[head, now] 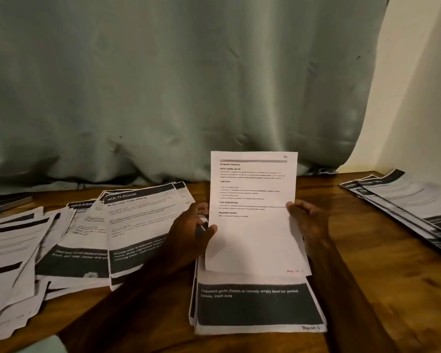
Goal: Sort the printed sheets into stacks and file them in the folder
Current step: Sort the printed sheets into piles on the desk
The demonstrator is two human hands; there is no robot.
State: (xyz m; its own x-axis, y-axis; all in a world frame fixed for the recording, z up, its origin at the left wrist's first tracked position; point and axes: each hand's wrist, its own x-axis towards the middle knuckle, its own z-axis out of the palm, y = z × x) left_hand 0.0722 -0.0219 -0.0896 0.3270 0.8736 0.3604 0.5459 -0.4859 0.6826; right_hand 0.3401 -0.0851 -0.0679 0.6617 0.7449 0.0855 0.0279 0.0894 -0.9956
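Observation:
I hold one printed sheet [253,212] upright above a stack of sheets [259,307] at the table's front middle. My left hand [192,225] grips the sheet's left edge, thumb on its face. Along the sheet's right edge lies my right hand [307,220], fingers behind the paper. The top page of the stack shows a dark band with white text about garlic. Loose overlapping sheets [69,238] spread over the left side, one headed MULTI-ROOM [138,225]. Another fanned pile [407,207] lies at the far right.
A wooden table [354,263] carries everything. A grey-green curtain [176,85] hangs right behind it, with a cream wall at the right. A dark flat item with a blue edge [8,203] lies at the far left. A pale corner [23,346] shows at the bottom left.

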